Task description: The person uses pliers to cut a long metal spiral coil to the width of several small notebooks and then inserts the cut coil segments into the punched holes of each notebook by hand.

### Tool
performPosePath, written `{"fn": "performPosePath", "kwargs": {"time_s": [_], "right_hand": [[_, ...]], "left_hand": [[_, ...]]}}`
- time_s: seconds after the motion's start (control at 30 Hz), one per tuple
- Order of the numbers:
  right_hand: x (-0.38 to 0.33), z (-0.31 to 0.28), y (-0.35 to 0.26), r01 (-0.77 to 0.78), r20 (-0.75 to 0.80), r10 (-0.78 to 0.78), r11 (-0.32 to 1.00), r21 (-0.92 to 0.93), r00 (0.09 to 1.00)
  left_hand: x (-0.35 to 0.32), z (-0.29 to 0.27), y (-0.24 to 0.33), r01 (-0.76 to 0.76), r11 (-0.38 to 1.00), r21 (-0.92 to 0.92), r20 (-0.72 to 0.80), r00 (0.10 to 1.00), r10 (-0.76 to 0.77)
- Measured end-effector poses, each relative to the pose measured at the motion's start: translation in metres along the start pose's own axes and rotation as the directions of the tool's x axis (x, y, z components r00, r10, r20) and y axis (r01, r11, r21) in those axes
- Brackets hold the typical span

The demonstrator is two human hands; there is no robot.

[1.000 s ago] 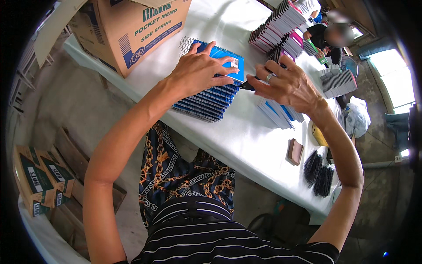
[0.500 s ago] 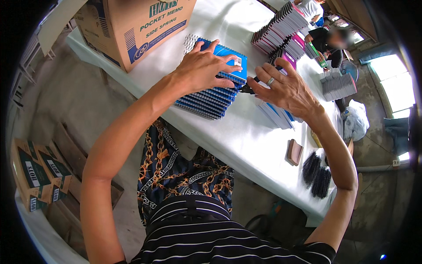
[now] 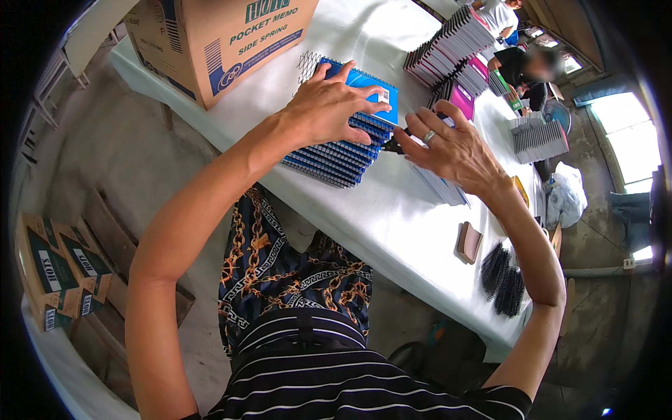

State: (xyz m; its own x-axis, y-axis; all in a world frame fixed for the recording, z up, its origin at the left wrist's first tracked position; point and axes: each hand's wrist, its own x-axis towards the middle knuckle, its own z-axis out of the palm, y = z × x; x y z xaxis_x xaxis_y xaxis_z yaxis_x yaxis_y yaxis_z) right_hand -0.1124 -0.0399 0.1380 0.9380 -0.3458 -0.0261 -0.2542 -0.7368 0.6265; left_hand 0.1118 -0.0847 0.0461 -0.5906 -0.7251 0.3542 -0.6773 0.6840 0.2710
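A slanted stack of blue spiral-bound notebooks [image 3: 341,152] lies on the white table [image 3: 392,217]. My left hand [image 3: 329,105] rests flat on the top blue notebook, fingers spread and pressing it down. My right hand [image 3: 451,147], with a ring on one finger, hovers at the stack's right end, fingers curved toward the notebook edges and touching a dark object there. Whether it grips anything is hidden. More blue notebooks [image 3: 441,187] lie under my right wrist.
A large cardboard box [image 3: 210,42] stands at the table's left end. Rows of upright notebooks [image 3: 451,45] and pink ones [image 3: 463,98] stand farther back. A person [image 3: 525,70] sits beyond. Black spiral coils [image 3: 502,280] and a small brown pad [image 3: 467,242] lie at right. Flattened cartons [image 3: 56,273] sit on the floor.
My right hand has drawn in closer to the stack's right end. My left hand stays pressed on the top notebook. The view has shifted slightly.
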Motion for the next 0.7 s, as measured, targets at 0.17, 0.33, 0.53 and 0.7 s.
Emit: {"fn": "performPosePath", "kwargs": {"time_s": [0.17, 0.33, 0.53, 0.7], "right_hand": [[0.001, -0.002, -0.003, 0.016, 0.029, -0.016, 1.0, 0.001, 0.999], [0.021, -0.02, -0.034, -0.216, 0.38, 0.21, 0.976, -0.027, 0.901], [0.009, -0.009, -0.014, -0.002, 0.02, 0.002, 1.0, 0.012, 1.0], [0.006, -0.001, -0.016, 0.043, 0.056, -0.041, 0.999, -0.033, 0.998]], "left_hand": [[0.0, 0.002, 0.0, -0.003, 1.0, -0.006, -0.01, 1.0, 0.003], [-0.002, 0.002, -0.004, -0.02, 1.0, 0.013, -0.021, 1.0, 0.021], [-0.002, 0.004, -0.003, -0.038, 0.999, 0.001, -0.012, 0.999, 0.038], [-0.002, 0.003, -0.002, -0.04, 0.999, 0.018, -0.008, 0.999, 0.04]]}}
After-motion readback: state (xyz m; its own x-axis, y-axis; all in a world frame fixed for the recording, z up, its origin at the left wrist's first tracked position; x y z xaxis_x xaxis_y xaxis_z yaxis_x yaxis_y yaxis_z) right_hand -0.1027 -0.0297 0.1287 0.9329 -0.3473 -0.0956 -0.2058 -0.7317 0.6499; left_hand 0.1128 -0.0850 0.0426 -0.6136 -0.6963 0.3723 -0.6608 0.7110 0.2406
